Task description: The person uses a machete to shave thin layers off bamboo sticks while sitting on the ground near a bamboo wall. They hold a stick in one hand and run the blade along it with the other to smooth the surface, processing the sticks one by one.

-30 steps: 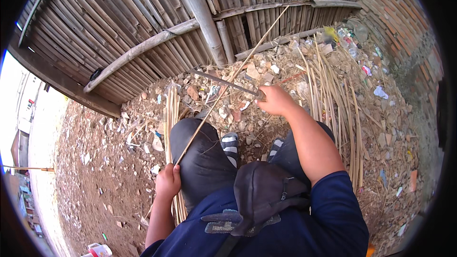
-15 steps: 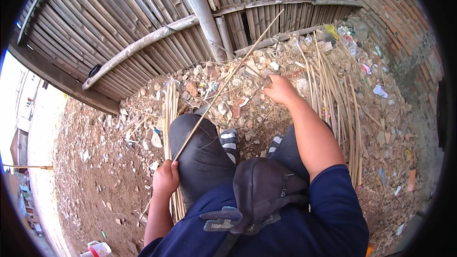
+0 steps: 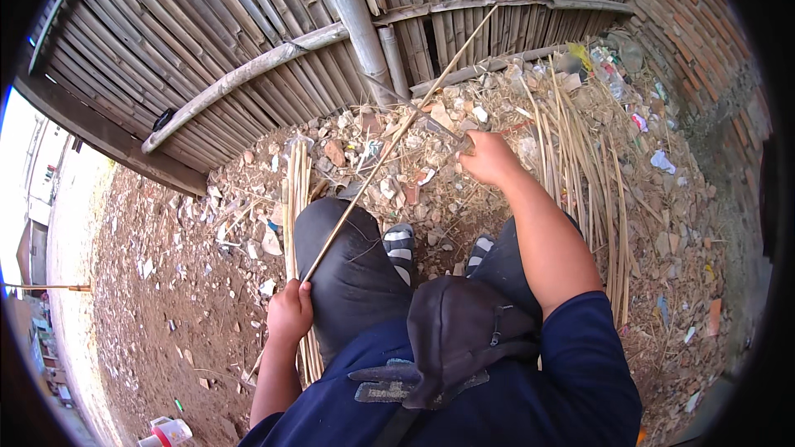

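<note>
The left hand (image 3: 290,312) is closed around the lower end of the strip (image 3: 387,157), with the thumb uppermost beside it; the right hand (image 3: 490,157) is closed around the near end of the blade (image 3: 440,125), the grip being mostly hidden by the fingers. No gap is seen in either fist. The strip is held slantwise, from the left hand across the left leg (image 3: 356,306) and out toward the fence (image 3: 248,50). It is crossed by the blade beyond its middle; whether the edge is in contact with it cannot be told.

The step in hand is judged to be the working of the strip with the blade, probably scraping or trimming. For the next move, the lower end should be held firm by the left hand, the edge should be seated on the strip at a shallow angle, and the stroke should be directed clear of the left fingers and leg. If the strip is allowed to roll, the edge may slip.

The left forearm is set steeply beside the left leg, with the fist low. The right arm is extended forward over the right leg (image 3: 509,257), with the elbow slightly bent. Similar lengths are laid on the ground (image 3: 182,298) in a left bundle (image 3: 298,190) and a right bundle (image 3: 580,174).
</note>
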`<state>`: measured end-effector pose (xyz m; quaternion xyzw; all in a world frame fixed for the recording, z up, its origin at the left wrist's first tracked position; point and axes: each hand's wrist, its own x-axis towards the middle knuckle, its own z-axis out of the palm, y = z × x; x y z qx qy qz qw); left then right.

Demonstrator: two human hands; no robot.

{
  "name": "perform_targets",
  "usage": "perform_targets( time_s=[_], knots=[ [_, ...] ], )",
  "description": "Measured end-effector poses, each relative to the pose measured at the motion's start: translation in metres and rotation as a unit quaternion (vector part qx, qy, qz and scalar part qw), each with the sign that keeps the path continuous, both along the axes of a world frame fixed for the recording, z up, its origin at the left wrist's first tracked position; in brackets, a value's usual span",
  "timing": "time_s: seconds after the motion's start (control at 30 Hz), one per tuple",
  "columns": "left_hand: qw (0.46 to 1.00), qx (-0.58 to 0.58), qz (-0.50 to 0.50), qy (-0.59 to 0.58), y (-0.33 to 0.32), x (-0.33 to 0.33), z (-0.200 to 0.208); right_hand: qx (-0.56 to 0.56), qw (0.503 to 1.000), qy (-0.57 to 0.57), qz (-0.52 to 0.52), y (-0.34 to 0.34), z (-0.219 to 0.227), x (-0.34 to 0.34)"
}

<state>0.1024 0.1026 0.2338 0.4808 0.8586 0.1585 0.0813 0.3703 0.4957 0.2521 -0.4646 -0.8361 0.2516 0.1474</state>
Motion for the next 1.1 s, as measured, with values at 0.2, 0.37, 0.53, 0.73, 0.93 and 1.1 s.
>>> perform_targets(
  time_s=[0.2, 0.37, 0.53, 0.73, 0.93, 1.1],
  knots=[
    [1.000, -0.002, 0.003, 0.019, -0.003, 0.002, 0.001, 0.039, 0.983, -0.083, 0.161, -0.051, 0.013, -0.023],
    [1.000, 0.015, 0.009, 0.017, -0.004, -0.003, -0.010, -0.092, 0.986, -0.075, 0.116, -0.025, 0.013, -0.021],
    [0.999, 0.021, 0.003, 0.035, -0.001, -0.001, -0.003, -0.056, 0.997, 0.032, -0.038, 0.018, -0.011, 0.008],
    [0.999, -0.009, 0.005, 0.051, -0.002, 0.003, 0.002, -0.044, 0.988, -0.100, 0.104, -0.036, 0.011, -0.013],
    [1.000, 0.013, 0.000, 0.014, -0.005, -0.001, -0.005, -0.001, 0.971, -0.111, 0.210, -0.030, 0.016, -0.020],
    [1.000, 0.006, 0.006, 0.014, -0.001, -0.002, -0.006, -0.013, 1.000, 0.002, 0.024, 0.010, -0.017, -0.002]
  ],
)
